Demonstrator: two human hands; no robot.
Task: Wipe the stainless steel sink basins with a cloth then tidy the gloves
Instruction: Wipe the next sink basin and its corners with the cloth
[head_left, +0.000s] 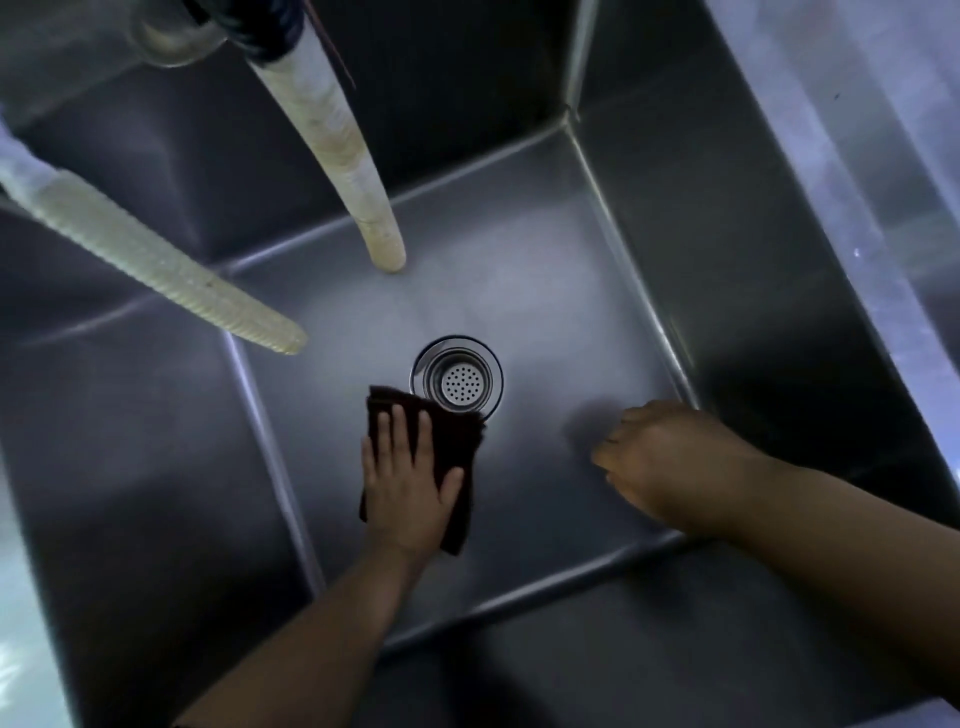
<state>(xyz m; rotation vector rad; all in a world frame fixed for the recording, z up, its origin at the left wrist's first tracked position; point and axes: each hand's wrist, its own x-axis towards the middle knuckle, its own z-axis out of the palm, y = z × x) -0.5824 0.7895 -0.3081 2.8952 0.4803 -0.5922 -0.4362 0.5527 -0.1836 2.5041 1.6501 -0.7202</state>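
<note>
My left hand (408, 480) lies flat, fingers straight, pressing the dark brown folded cloth (457, 452) onto the floor of the stainless steel sink basin (545, 291). My right hand (670, 462) hovers low over the basin floor near the right wall, fingers loosely curled, holding nothing. The cloth sits directly under the left hand, long axis running from me toward the back wall, its far corner touching the rim of the round perforated metal drain strainer (457, 378). The drain lies just ahead and right of the left hand, between both hands. Left is clearly nearer. Two pale ribbed hoses (358, 171) hang above. No gloves in view.
</note>
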